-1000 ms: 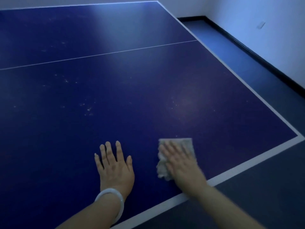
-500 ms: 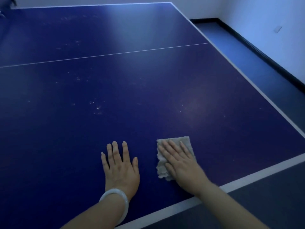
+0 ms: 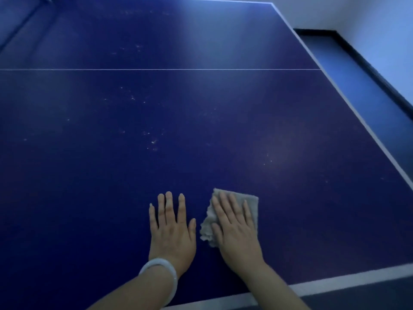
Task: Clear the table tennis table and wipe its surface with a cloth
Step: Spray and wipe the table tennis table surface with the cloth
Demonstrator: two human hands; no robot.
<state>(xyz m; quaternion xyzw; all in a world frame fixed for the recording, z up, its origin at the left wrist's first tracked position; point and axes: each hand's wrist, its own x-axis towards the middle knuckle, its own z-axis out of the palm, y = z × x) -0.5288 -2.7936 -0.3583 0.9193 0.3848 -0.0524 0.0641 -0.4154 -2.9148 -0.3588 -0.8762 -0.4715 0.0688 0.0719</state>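
Note:
The dark blue table tennis table (image 3: 201, 119) fills the view, with a thin white centre line across it. My right hand (image 3: 234, 233) lies flat on a small grey cloth (image 3: 252, 203), pressing it onto the table near the front edge. My left hand (image 3: 172, 231) rests flat on the bare surface just left of the cloth, fingers apart, with a pale bangle (image 3: 159, 269) on the wrist. Pale dust specks (image 3: 153, 142) dot the surface beyond my hands.
A white border line (image 3: 346, 280) marks the near edge, and another runs along the right side. Right of the table is blue floor (image 3: 368, 90) with a dark skirting board under a white wall (image 3: 380, 19). A dark frame part shows at the top left.
The view has swung left, so the table's near right corner has left the frame. Both hands and the cloth have slid left along the front edge, still flat on the surface.

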